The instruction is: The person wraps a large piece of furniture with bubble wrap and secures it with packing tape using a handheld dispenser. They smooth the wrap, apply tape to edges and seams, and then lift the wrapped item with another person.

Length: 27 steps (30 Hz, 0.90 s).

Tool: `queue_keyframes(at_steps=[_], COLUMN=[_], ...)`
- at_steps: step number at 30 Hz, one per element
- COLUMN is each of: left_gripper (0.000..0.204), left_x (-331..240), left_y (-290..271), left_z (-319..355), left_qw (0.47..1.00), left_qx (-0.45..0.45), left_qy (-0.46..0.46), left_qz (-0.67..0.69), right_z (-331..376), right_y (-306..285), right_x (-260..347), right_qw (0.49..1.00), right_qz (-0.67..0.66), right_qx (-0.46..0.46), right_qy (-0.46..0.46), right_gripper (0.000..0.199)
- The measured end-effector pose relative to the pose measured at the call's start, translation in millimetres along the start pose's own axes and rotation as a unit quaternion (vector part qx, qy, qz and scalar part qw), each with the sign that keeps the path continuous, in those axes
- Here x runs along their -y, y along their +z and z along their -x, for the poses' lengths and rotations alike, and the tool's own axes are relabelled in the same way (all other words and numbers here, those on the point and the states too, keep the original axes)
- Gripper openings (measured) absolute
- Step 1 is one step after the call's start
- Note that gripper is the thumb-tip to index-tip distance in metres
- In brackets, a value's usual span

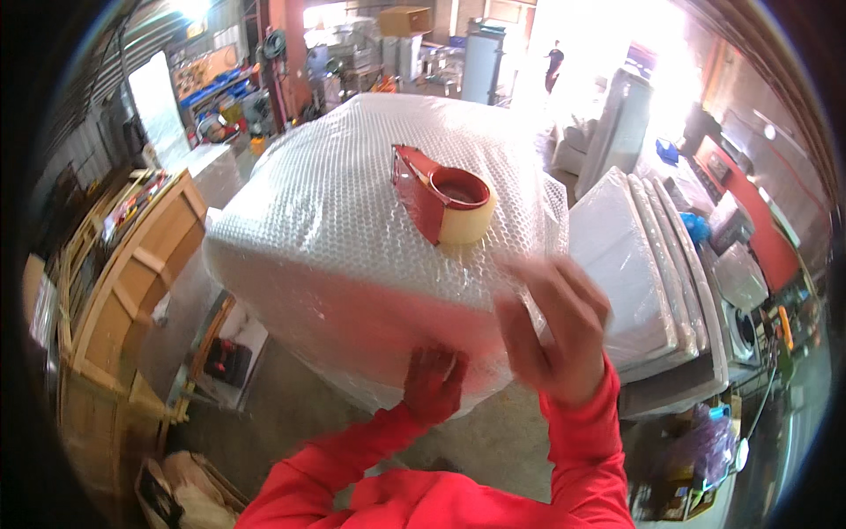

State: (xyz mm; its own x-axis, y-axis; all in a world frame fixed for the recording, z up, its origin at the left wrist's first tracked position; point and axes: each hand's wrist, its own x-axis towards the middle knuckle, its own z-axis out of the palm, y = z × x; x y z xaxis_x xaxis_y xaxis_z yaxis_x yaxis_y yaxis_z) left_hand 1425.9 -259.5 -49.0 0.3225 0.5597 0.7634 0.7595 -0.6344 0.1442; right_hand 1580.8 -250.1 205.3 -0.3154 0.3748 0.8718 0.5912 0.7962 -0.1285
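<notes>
A large boxy item covered in clear bubble wrap (291, 185) stands in front of me, its top and near side facing me. On its top lies a red tape dispenser (414, 189) with a wide roll of tape (467, 225) in it. My left hand (434, 383) rests against the lower near side of the wrap, fingers stretched and slightly apart, holding nothing. Close to the near right corner, my right hand (564, 331) is raised with its fingers smeared by motion. Whether it grips an edge of the wrap cannot be made out.
Several wrapped flat panels (617, 264) lean at the right. A wooden crate (132, 282) stands on the left, beside a low open box with a dark red item (229, 360). Purple plastic (709, 445) lies at the lower right. A person (553, 66) is far off by the bright doorway.
</notes>
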Motion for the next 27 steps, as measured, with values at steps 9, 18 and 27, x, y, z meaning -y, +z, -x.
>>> queue_keyframes(at_steps=[9,18,27], left_gripper=[0.059,0.059,0.062], left_x=[32.4,43.6,49.4], left_y=[-11.0,-8.1,-19.5], left_z=[2.3,7.0,-2.3], left_qw=[0.986,0.977,0.970], left_qx=[0.063,0.037,0.084], left_qy=[0.087,0.121,0.131], left_qz=[0.126,0.171,0.189], right_z=[-78.1,87.2,209.1], right_y=[125.2,38.0,119.0], right_x=[-13.1,119.7,89.5], right_qw=[0.913,0.922,0.912], right_qz=[0.272,0.116,0.177], right_qx=[0.208,-0.245,-0.296], right_qy=[0.221,0.278,0.222], right_gripper=[0.023,0.082,0.107])
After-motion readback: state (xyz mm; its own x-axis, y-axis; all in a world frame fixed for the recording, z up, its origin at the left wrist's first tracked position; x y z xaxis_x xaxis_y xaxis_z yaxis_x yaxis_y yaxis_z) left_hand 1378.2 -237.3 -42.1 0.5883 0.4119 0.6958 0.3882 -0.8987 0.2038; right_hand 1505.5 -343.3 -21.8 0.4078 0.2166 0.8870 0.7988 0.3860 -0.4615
